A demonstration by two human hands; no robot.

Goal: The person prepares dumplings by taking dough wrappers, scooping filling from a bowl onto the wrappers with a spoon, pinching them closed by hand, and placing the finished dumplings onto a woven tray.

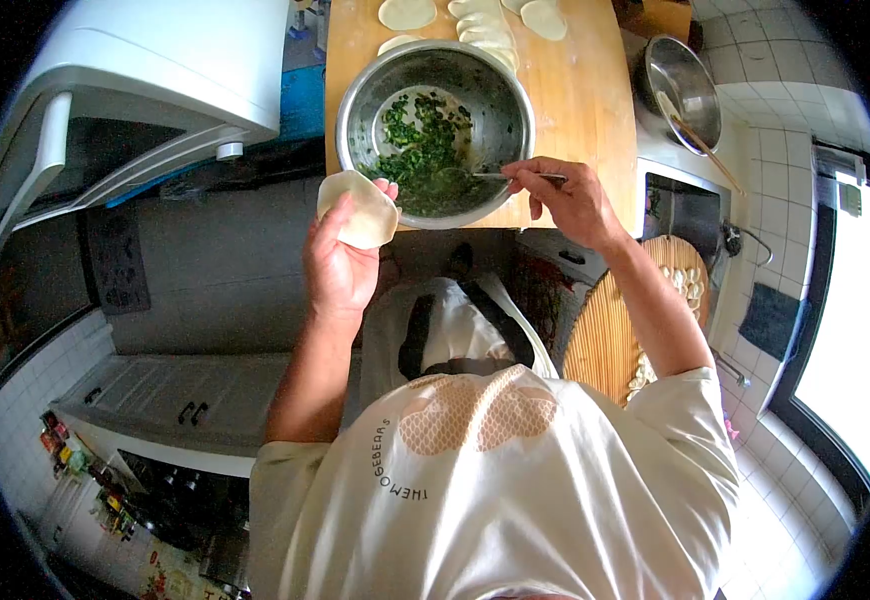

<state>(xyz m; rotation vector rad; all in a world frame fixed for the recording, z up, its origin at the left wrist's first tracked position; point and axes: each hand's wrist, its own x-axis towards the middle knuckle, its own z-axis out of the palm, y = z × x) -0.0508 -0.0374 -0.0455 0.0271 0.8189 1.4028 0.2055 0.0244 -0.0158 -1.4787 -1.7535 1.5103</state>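
A round, flat dumpling wrapper (367,212) rests in my left hand (339,268), its thumb lying over one edge and its fingertips showing behind the other. This hand is beside the near left rim of a large steel bowl (521,110). Chopped green filling (423,140) covers part of the bowl's bottom. Over the right rim, my right hand (573,205) grips the handle of a metal spoon (493,177). The spoon's head reaches into the filling and is hard to make out.
More wrappers (407,13) lie on the wooden table (585,110) behind the bowl. To the right stand another steel bowl (690,80) with a wooden-handled utensil and a round slatted tray (600,335) carrying several dumplings. A white appliance (185,60) is at the left.
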